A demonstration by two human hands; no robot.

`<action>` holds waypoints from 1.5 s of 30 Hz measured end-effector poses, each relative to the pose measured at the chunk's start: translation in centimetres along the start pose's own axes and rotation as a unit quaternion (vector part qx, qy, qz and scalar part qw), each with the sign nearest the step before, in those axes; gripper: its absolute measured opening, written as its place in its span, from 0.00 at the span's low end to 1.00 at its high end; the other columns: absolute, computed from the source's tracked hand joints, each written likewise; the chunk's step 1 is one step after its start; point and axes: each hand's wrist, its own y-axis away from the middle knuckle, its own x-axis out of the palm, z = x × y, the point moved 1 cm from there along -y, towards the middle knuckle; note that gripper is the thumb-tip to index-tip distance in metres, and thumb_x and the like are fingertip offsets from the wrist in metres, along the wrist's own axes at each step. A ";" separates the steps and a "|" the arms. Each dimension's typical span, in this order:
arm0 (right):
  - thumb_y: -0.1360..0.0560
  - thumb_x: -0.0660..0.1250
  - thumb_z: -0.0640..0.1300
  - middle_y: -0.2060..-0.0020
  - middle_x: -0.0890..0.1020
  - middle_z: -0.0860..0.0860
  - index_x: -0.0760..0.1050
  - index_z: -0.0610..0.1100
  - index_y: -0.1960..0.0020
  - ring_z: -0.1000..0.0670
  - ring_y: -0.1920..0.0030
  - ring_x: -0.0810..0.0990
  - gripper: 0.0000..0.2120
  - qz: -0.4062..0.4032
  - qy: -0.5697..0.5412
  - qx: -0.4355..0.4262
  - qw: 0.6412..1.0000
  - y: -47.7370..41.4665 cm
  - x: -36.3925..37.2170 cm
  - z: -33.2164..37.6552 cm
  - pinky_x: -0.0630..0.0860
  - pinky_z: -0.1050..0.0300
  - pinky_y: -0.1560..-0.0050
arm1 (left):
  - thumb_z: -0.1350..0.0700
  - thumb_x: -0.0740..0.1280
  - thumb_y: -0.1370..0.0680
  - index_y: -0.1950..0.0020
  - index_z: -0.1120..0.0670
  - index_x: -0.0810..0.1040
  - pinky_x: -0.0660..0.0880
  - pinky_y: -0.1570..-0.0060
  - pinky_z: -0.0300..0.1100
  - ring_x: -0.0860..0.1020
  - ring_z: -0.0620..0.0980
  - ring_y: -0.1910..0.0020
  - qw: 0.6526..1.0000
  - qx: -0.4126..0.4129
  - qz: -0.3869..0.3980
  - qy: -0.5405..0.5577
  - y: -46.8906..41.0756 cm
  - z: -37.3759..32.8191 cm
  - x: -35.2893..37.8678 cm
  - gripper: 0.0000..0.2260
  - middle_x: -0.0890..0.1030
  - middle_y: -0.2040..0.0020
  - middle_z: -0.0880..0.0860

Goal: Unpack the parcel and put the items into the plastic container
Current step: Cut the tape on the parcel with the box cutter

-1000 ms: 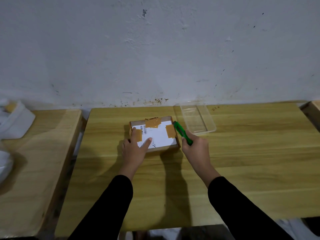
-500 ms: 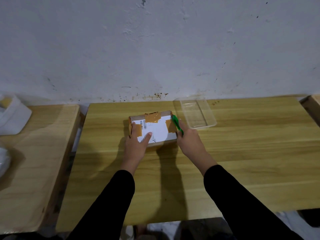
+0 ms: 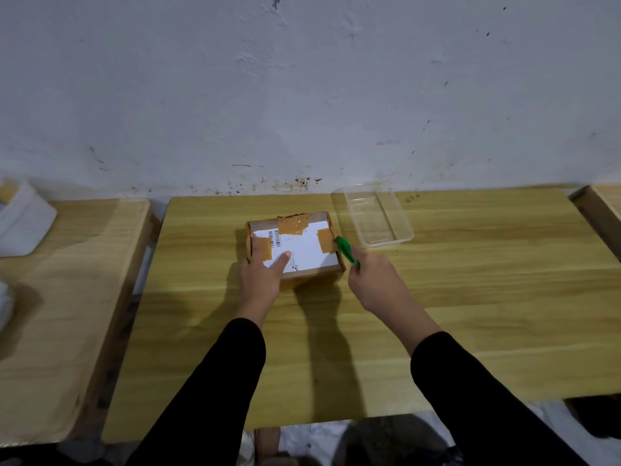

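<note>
A small cardboard parcel [image 3: 302, 250] with a white label and brown tape lies on the wooden table [image 3: 437, 314]. My left hand [image 3: 260, 275] rests flat on its near left corner, fingers spread. My right hand [image 3: 376, 284] grips a green cutter [image 3: 346, 249], whose tip touches the taped right edge of the parcel. A clear plastic container [image 3: 373, 216] stands empty just right of the parcel, near the wall.
A second wooden table [image 3: 60, 297] stands to the left with a white object [image 3: 23, 223] on it. Another wooden surface [image 3: 601, 210] shows at the far right edge. The white wall [image 3: 302, 95] runs behind the tables.
My right hand with the green cutter has shifted slightly along the parcel's right edge. My left hand stays pressed on the parcel.
</note>
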 end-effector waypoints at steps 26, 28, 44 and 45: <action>0.22 0.53 0.37 0.54 0.77 0.39 0.68 0.43 0.33 0.48 0.68 0.72 0.19 -0.032 -0.113 0.016 0.993 -1.9 0.2 0.6 0.66 0.60 0.74 | 0.37 0.60 0.25 0.24 0.43 0.46 0.66 0.37 0.53 0.63 0.60 0.31 1.000 0.027 -0.016 0.000 0.8 0.8 0.1 0.35 0.62 0.29 0.59; 0.23 0.53 0.36 0.57 0.77 0.39 0.69 0.43 0.34 0.46 0.68 0.73 0.19 -0.028 -0.095 0.009 0.995 -2.3 0.2 0.9 0.66 0.58 0.74 | 0.37 0.60 0.25 0.24 0.43 0.46 0.66 0.36 0.52 0.62 0.59 0.30 0.999 0.030 -0.021 0.006 0.9 0.9 0.1 0.35 0.62 0.29 0.58; 0.22 0.55 0.40 0.65 0.75 0.42 0.67 0.49 0.32 0.44 0.69 0.71 0.19 -0.020 -0.008 -0.006 1.000 2.5 0.5 -1.9 0.67 0.55 0.69 | 0.36 0.61 0.26 0.24 0.42 0.48 0.66 0.38 0.53 0.63 0.60 0.30 0.999 0.018 -0.025 0.024 1.1 0.5 -0.1 0.35 0.63 0.29 0.58; 0.22 0.55 0.41 0.64 0.76 0.42 0.65 0.50 0.31 0.45 0.70 0.71 0.20 -0.025 -0.046 -0.004 0.999 2.8 0.5 -2.4 0.67 0.55 0.70 | 0.36 0.61 0.26 0.24 0.42 0.49 0.66 0.37 0.54 0.63 0.60 0.30 0.999 0.021 -0.029 0.027 1.3 0.5 -0.2 0.35 0.63 0.29 0.59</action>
